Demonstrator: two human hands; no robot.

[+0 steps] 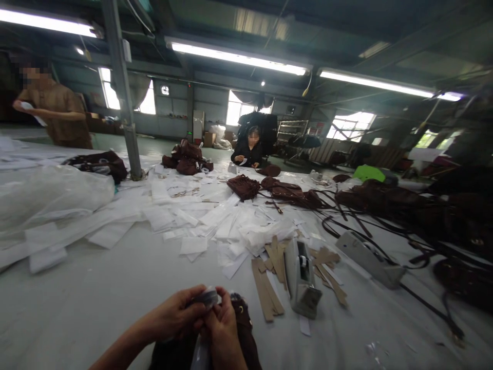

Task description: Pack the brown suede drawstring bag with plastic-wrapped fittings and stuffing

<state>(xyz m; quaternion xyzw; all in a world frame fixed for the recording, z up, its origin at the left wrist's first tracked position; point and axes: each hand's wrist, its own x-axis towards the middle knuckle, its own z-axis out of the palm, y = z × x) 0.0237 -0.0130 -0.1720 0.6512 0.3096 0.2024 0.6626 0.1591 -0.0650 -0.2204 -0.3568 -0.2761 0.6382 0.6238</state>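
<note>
Near the bottom centre, my left hand (179, 314) is closed, thumb and fingers pinching a bag strap in pale wrapping (208, 297). My right hand (223, 326) is closed on the same strap, right beside the left, with its fingertips near the strap's upper bend. A wrapped length (200, 352) hangs down between the wrists. Under and behind both hands is a dark brown bag (243, 321) with small gold-coloured metal fittings. Its lower part is cut off by the frame edge, and the hands cover much of it.
A grey tape dispenser (302, 282) stands right of my hands among brown card strips (265, 293). Another dispenser (370, 259) sits farther right, by brown bags (385, 205) with trailing straps. White paper sheets (192, 246) are scattered ahead. Co-workers are at the far side (252, 146) and left (65, 113).
</note>
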